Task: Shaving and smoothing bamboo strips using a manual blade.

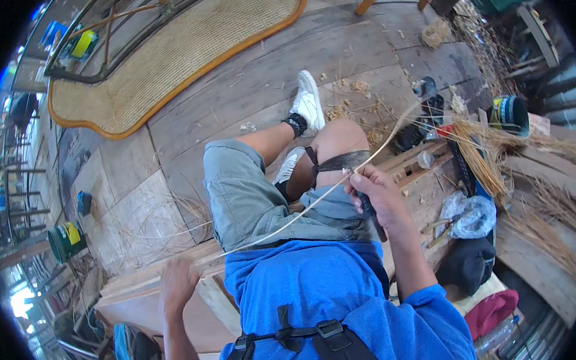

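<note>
A long pale rattan strip (292,221) slants across my lap and over my raised knee, its far end rising to the right. My right hand (380,197) is closed by the knee, pinching the strip at thumb and fingertips. The same hand grips a tool with a dark handle (369,210); its working end is hidden. Around the knee is a dark cloth band (345,161), just under the strip. My left hand (179,282) is at the lower left, beside the strip's near end; motion smears its fingers, so its grip cannot be made out.
A woven cane panel with an orange wooden frame (176,61) lies at the upper left. Thin loose strands (160,218) and shavings (359,87) litter the plank floor. On the right are a bundle of rattan strips (483,162), a clear plastic bag (474,214) and a dark green container (511,116).
</note>
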{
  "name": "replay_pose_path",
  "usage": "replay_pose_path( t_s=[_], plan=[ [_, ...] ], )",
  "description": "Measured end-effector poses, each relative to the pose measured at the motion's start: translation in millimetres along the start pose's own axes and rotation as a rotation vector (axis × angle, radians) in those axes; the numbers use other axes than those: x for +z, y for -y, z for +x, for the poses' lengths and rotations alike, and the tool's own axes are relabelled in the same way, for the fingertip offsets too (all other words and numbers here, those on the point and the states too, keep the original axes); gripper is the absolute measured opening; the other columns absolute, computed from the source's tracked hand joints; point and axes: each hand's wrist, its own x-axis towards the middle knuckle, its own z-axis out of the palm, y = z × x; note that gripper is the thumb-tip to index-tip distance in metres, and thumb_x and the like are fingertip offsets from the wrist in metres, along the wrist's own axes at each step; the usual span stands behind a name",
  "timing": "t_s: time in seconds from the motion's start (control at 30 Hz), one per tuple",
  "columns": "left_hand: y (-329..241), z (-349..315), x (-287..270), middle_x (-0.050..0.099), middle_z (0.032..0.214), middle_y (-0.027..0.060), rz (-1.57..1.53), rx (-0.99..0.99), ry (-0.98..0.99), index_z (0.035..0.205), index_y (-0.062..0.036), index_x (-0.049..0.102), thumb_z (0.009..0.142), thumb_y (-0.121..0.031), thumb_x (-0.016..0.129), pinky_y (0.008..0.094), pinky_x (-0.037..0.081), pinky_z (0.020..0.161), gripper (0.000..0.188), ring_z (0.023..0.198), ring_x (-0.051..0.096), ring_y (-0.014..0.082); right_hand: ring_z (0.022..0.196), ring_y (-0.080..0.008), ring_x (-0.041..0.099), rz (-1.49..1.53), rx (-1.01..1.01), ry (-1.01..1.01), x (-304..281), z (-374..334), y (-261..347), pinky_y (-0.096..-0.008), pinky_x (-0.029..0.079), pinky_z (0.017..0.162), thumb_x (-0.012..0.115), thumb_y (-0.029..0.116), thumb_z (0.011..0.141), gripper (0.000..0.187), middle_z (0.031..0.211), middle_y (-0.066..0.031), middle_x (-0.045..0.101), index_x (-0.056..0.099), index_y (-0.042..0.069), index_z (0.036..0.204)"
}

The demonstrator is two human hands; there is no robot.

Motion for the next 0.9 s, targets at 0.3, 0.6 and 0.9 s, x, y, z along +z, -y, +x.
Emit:
replay_pose_path(
  t_s=[0.3,0.6,0.9],
  plan=[
    [-201,121,-12,0.058,0.093,0.0220,-0.878,0.347,-0.006,0.103,0.0017,0.054,0.086,-0.021,0.051,0.0391,0.045,0.075,0.028,0.089,0.057,0.0357,0.053,-0.0098,0.050,0.017,0.031,0.047,36,-7,-23,-0.0216,0.040,0.046,0.057,0.023,0.087,0.018,0.075,-0.0042,0.060,0.055,0.005,0.088],
    [-158,76,-12,0.057,0.072,0.0174,-0.900,0.333,0.097,0.090,-0.0018,0.059,0.087,-0.016,0.051,0.0361,0.043,0.058,0.016,0.063,0.056,0.0306,0.051,-0.0076,0.048,0.003,0.068,-0.006,8,-2,-4,-0.0189,0.037,0.043,0.059,0.023,0.086,0.019,0.073,-0.0049,0.059,0.055,0.005,0.084],
    [-83,36,-10,0.055,0.067,0.0036,-0.954,0.154,0.254,0.088,0.0016,0.060,0.085,-0.014,0.056,0.0254,0.040,0.056,0.016,0.062,0.048,0.0075,0.050,-0.0078,0.048,-0.041,-0.001,-0.169,-33,-2,22,-0.0202,0.038,0.040,0.059,0.020,0.086,0.016,0.074,-0.0058,0.059,0.054,0.005,0.085]
  ],
)
